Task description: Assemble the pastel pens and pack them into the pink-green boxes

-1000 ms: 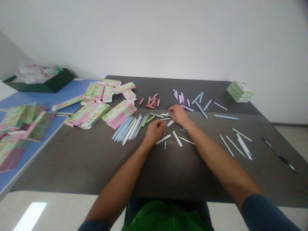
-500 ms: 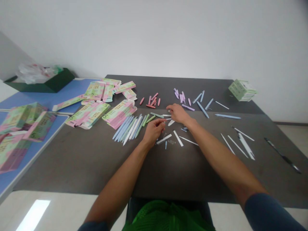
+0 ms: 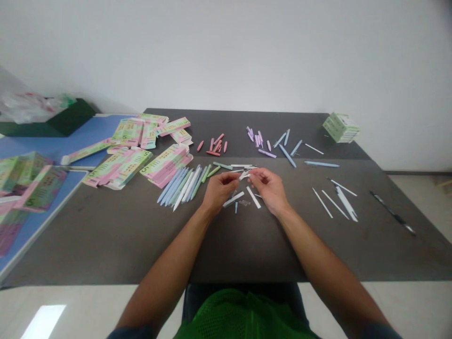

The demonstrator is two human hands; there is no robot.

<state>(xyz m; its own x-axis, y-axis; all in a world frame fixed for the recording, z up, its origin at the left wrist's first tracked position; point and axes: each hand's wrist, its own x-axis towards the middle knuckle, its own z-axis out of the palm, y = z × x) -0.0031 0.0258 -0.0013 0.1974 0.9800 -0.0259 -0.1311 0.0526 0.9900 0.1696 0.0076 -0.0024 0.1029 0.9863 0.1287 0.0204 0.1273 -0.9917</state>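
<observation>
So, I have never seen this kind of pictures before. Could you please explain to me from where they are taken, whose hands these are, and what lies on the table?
There is no machine here. A head-worn camera looks forward and down at the wearer's bare left hand and right hand.

On the dark table, to the left, are pink-and-green printed cartons and a row of pale pen barrels. Farther back lie short pink pieces and purple pieces. To the right are thin white sticks, a black pen and a green-and-white box.

The fingertips of both hands meet at a small white piece; which hand holds it, I cannot tell.
</observation>
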